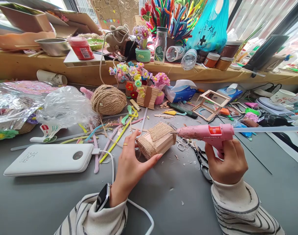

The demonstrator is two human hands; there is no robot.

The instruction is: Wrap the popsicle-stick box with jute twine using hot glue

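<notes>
A small container of wooden sticks partly wrapped in twine (161,141) lies on its side on the grey table. My left hand (133,158) grips its left end, the thumb along the near side and the fingers behind. My right hand (227,160) is closed round the handle of a pink hot glue gun (207,132). Its nozzle points left and meets or nearly meets the container's right rim. A long clear glue stick (266,129) sticks out of the gun's back. From a ball of twine (109,99) at the back left, a strand runs toward the container.
A white power bank (49,158) with a cable lies left. Black scissors (202,161) and small silver scissors (182,144) lie near the glue gun. Pipe cleaners (116,143) are scattered behind my left hand. Wooden frames (210,102), a tissue pack (181,90) and yarn flowers (134,76) stand farther back.
</notes>
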